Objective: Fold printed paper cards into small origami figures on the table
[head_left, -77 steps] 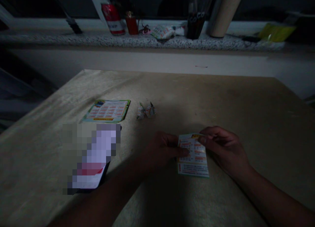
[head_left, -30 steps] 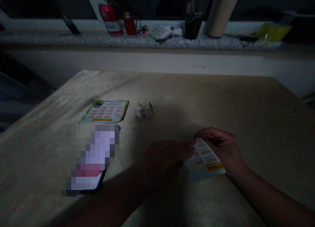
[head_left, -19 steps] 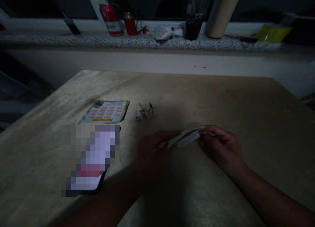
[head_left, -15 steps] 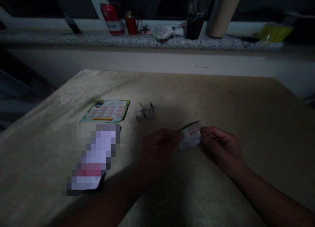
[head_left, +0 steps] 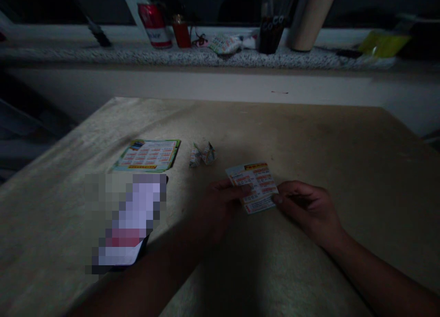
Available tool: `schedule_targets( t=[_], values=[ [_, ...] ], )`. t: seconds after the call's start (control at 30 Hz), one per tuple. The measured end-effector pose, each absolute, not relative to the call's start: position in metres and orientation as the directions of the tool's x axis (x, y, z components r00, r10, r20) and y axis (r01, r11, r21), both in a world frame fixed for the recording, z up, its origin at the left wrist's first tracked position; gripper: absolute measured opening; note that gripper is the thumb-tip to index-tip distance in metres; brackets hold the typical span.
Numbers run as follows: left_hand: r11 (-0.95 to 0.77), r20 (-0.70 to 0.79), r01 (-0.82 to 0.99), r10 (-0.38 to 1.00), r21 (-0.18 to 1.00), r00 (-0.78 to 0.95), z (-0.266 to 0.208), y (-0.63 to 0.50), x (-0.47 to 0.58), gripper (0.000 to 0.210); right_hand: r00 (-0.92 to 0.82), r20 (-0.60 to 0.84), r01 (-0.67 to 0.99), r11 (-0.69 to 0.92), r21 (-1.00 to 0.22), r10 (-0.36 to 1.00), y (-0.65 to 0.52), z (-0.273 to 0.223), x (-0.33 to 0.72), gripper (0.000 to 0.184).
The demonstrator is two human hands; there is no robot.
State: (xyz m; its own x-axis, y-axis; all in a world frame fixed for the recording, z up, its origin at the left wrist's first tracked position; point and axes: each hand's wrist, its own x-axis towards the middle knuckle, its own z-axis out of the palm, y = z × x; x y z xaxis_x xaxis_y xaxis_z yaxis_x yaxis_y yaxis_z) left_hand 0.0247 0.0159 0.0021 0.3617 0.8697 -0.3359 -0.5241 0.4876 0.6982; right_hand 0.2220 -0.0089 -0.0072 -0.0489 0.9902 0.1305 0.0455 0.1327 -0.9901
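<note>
A small printed paper card (head_left: 263, 184) with orange and black text is held above the table, its printed face turned up toward me. My left hand (head_left: 223, 202) pinches its left side, thumb lying on top. At the card's lower right edge, my right hand (head_left: 305, 207) grips it between thumb and finger. Two small folded paper pieces (head_left: 202, 155) stand on the table beyond my left hand. Left of them lies a stack of similar printed cards (head_left: 149, 155).
A phone (head_left: 134, 221) with a blurred-out screen lies left of my left forearm on the table (head_left: 326, 138). Along the granite windowsill (head_left: 120, 56) stand a red can (head_left: 156, 26), an orange-red bottle (head_left: 182, 33), a dark drink cup (head_left: 273, 28), a tall beige cylinder (head_left: 311, 19) and a yellow package (head_left: 383, 44).
The card has opened out from a folded, curled shape to nearly flat, showing more of its printed face. Both hands stay on it with little movement.
</note>
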Motion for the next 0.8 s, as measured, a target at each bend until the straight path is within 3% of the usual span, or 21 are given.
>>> schedule_targets(
  t=[0.13,0.43,0.6,0.7,0.77,0.8],
  values=[
    [0.536,-0.322,-0.553,0.838,0.638,0.44,0.0048,0.0185,0.0211,0.022,-0.077,0.139,0.024,0.141,-0.99,0.987,-0.0085,-0.0061,0.2212,0.005],
    [0.494,-0.35,-0.478,0.864,0.726,0.362,0.0014,0.015,0.023,0.022,-0.14,0.083,-0.094,0.07,-0.993,0.987,-0.0091,-0.0047,0.2188,0.003],
    [0.556,-0.426,-0.434,0.828,0.709,0.365,0.0042,0.0137,0.0222,0.024,-0.164,0.059,-0.071,0.048,-0.996,0.985,-0.0098,-0.0069,0.2227,0.015],
    [0.568,-0.431,-0.425,0.818,0.705,0.38,0.0046,0.0149,0.0202,0.023,-0.143,0.135,-0.013,0.135,-0.991,0.98,-0.0108,-0.0111,0.2247,0.019],
    [0.588,-0.429,-0.423,0.802,0.69,0.415,0.004,0.0165,0.0188,0.021,-0.099,0.25,0.09,0.259,-0.962,0.963,-0.0115,-0.0127,0.2256,0.006],
    [0.599,-0.434,-0.42,0.793,0.682,0.428,0.0039,0.0172,0.0182,0.02,-0.086,0.335,0.164,0.345,-0.924,0.938,-0.0117,-0.0125,0.226,0.013]
  ],
)
